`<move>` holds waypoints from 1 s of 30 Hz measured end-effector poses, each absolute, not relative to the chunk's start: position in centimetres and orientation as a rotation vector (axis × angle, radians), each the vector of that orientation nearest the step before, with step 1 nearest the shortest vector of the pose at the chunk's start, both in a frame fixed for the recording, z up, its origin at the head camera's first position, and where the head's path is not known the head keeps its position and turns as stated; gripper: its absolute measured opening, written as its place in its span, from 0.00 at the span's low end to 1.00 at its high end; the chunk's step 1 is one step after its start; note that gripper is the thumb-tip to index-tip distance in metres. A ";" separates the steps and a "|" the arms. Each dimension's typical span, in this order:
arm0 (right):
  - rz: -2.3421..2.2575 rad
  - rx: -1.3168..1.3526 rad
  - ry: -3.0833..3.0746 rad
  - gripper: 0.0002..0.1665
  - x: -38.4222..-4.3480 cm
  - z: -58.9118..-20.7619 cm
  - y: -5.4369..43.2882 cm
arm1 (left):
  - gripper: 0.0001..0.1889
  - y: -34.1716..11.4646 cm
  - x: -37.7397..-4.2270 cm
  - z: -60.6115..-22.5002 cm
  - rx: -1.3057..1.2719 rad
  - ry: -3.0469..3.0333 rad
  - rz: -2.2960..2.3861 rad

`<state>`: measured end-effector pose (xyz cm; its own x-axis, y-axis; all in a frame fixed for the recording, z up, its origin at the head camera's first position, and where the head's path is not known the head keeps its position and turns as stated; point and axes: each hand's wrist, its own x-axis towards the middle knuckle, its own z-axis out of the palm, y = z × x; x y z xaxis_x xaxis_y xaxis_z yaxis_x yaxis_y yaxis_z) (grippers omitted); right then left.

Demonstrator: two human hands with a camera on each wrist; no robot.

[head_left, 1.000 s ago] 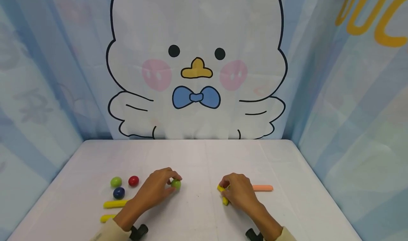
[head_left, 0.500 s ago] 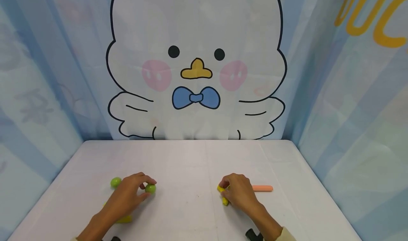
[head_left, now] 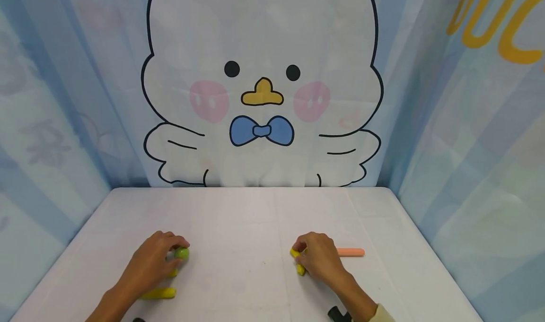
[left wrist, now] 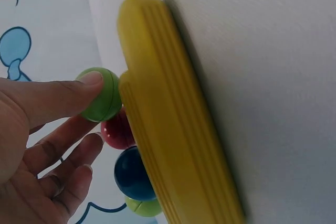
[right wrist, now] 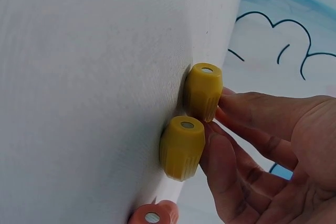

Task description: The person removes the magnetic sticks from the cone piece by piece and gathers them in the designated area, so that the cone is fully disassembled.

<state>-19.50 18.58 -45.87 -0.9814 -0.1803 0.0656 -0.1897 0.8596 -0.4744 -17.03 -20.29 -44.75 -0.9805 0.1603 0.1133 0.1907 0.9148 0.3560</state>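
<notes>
My left hand (head_left: 151, 260) pinches a green ball (head_left: 182, 254) between thumb and fingers, over the left part of the table. In the left wrist view a red ball (left wrist: 118, 130), a dark blue ball (left wrist: 134, 174) and a second green ball (left wrist: 143, 206) show beyond two yellow ribbed rods (left wrist: 165, 108); the head view has these balls hidden behind the hand. My right hand (head_left: 318, 258) pinches a yellow magnetic rod (right wrist: 203, 90), its metal-disc end facing the right wrist camera. A second yellow rod (right wrist: 182, 150) lies right beside it, near the fingertips.
An orange rod (head_left: 351, 252) lies just right of my right hand. The white table (head_left: 238, 218) backs onto a curtain (head_left: 264, 38) printed with a cartoon duck. A black wrist mount (head_left: 338, 314) shows under the right forearm.
My left hand has carried the green ball leftward from mid-table, now covering the red, blue and other green balls in the head view. The right hand has stayed in place.
</notes>
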 end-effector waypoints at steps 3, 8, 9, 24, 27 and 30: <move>0.771 0.297 -3.015 0.12 -19.5 -45.8 18.6 | 0.18 -20.5 -17.2 -45.0 -0.274 -2.998 -0.542; 0.753 0.291 -3.022 0.12 -19.5 -45.8 18.5 | 0.17 -20.6 -17.3 -45.2 -0.282 -2.992 -0.493; 0.750 0.289 -3.023 0.12 -19.5 -45.8 18.5 | 0.17 -20.6 -17.4 -45.3 -0.276 -2.999 -0.489; 0.745 0.297 -3.020 0.11 -19.5 -45.8 18.7 | 0.21 -20.0 -17.2 -45.2 -0.280 -3.016 -0.481; 0.723 0.300 -3.007 0.11 -19.3 -45.8 18.7 | 0.22 -19.4 -16.9 -45.0 -0.307 -2.974 -0.484; 0.681 0.306 -2.980 0.13 -19.0 -45.7 18.7 | 0.23 -18.5 -16.5 -44.9 -0.354 -2.897 -0.453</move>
